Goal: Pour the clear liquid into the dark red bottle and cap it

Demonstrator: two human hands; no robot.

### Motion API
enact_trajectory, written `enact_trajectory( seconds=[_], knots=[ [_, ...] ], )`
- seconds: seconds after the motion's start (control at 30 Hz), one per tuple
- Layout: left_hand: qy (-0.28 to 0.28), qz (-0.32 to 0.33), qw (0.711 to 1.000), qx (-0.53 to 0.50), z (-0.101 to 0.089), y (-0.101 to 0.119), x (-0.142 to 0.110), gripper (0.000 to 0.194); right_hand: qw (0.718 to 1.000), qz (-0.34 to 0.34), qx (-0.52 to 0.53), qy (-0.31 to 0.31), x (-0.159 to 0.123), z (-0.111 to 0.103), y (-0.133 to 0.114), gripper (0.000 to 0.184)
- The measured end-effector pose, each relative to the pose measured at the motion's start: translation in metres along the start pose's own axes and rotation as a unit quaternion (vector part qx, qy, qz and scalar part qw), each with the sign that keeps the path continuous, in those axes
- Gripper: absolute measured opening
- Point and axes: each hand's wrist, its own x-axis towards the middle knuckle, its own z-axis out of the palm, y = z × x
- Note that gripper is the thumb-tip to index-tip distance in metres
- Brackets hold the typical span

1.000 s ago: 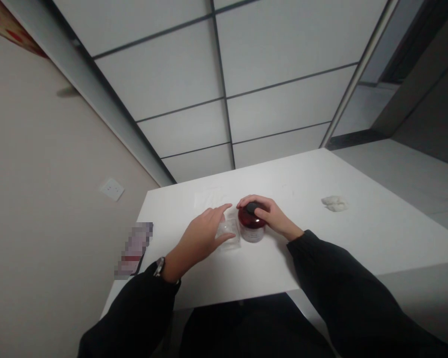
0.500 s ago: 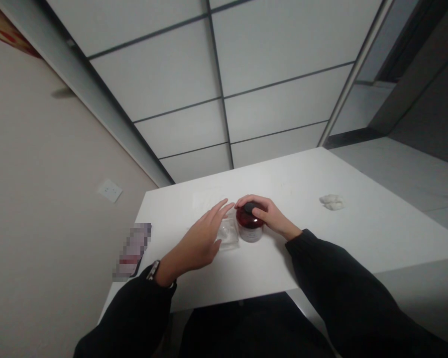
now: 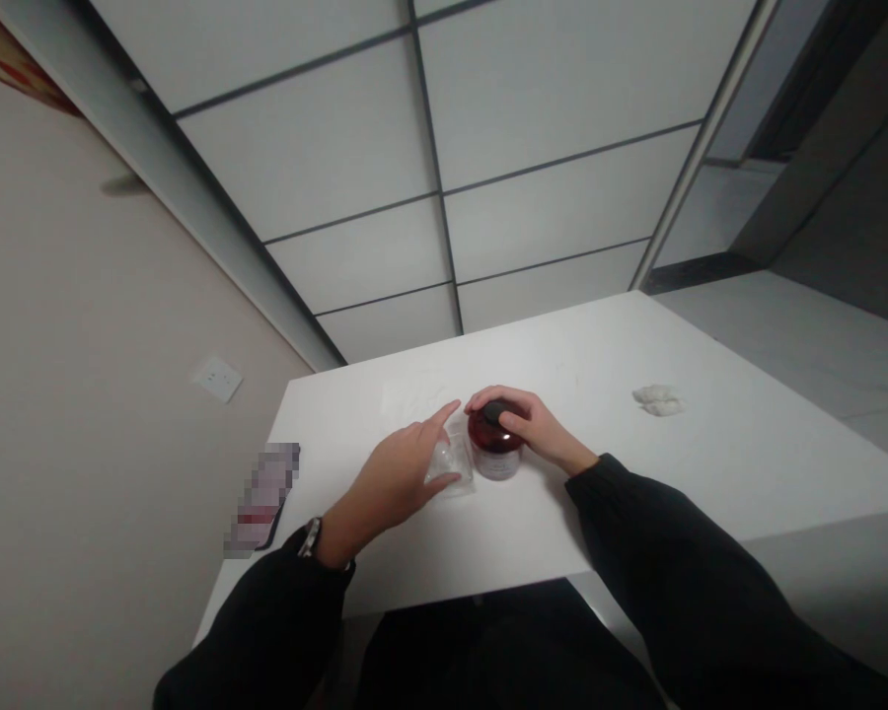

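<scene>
A squat jar (image 3: 497, 463) with a pale lower part, a dark red, glossy lid (image 3: 484, 434) and a black knob stands upright on the white table. My right hand (image 3: 537, 424) is closed over the lid from the right, thumb and fingers about the knob. Just left of the jar lies a clear, shiny item (image 3: 459, 456), perhaps a small dish or plastic packaging. My left hand (image 3: 400, 468) is over its left side, index finger stretched out, thumb apart from the fingers. Whether the left hand touches the clear item cannot be made out.
The white table (image 3: 562, 542) stands by a wall with a socket (image 3: 219, 380). A blurred-out phone-like object (image 3: 266, 493) lies at the left edge. Toward the right is a crumpled white tissue (image 3: 657, 399). Panelled sliding doors (image 3: 548, 217) rise behind the table.
My left hand's thumb has moved right, and its fingers other than the index have curled down around the clear item. My right hand and the jar stay where they were.
</scene>
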Motion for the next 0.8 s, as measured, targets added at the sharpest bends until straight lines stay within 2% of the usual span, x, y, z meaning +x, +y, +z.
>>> enact_trajectory(
  seconds=[0.1, 0.17, 0.27, 0.33, 0.4, 0.47, 0.57, 0.63, 0.73, 0.8],
  knots=[
    [-0.016, 0.051, 0.998, -0.026, -0.001, -0.002, -0.001, 0.082, 1.000, -0.004, 0.006, 0.000, 0.000, 0.001, 0.000, 0.047],
    [-0.007, 0.074, 0.997, -0.032, -0.002, -0.003, 0.000, 0.086, 1.000, -0.005, 0.003, -0.001, 0.000, 0.001, 0.000, 0.048],
    [0.019, 0.006, 1.000, -0.013, -0.004, -0.004, 0.001, 0.086, 1.000, -0.001, -0.003, -0.003, 0.000, 0.000, 0.000, 0.050],
    [0.004, -0.017, 1.000, -0.013, -0.005, -0.005, 0.001, 0.084, 1.000, 0.001, -0.003, -0.003, 0.000, 0.000, -0.001, 0.050],
    [-0.021, 0.020, 0.999, -0.028, -0.005, -0.007, 0.001, 0.090, 1.000, 0.002, -0.001, -0.004, 0.000, 0.000, -0.001, 0.049],
    [-0.019, 0.056, 0.998, -0.034, -0.005, -0.008, 0.001, 0.098, 1.000, 0.003, -0.005, -0.004, 0.000, 0.000, -0.002, 0.050],
    [0.019, 0.005, 1.000, -0.012, -0.004, -0.010, 0.002, 0.097, 1.000, 0.002, -0.013, -0.001, 0.000, 0.000, -0.003, 0.052],
    [0.018, -0.016, 1.000, -0.017, -0.004, -0.011, 0.001, 0.095, 1.000, 0.003, -0.014, 0.000, 0.001, 0.000, -0.004, 0.053],
    [-0.001, 0.044, 0.998, -0.054, -0.005, -0.013, -0.002, 0.102, 1.000, 0.006, -0.021, -0.004, 0.001, 0.000, -0.007, 0.054],
    [0.009, 0.050, 0.996, -0.066, -0.004, -0.013, -0.002, 0.107, 1.000, 0.008, -0.026, -0.005, 0.001, 0.000, -0.008, 0.056]
  ],
)
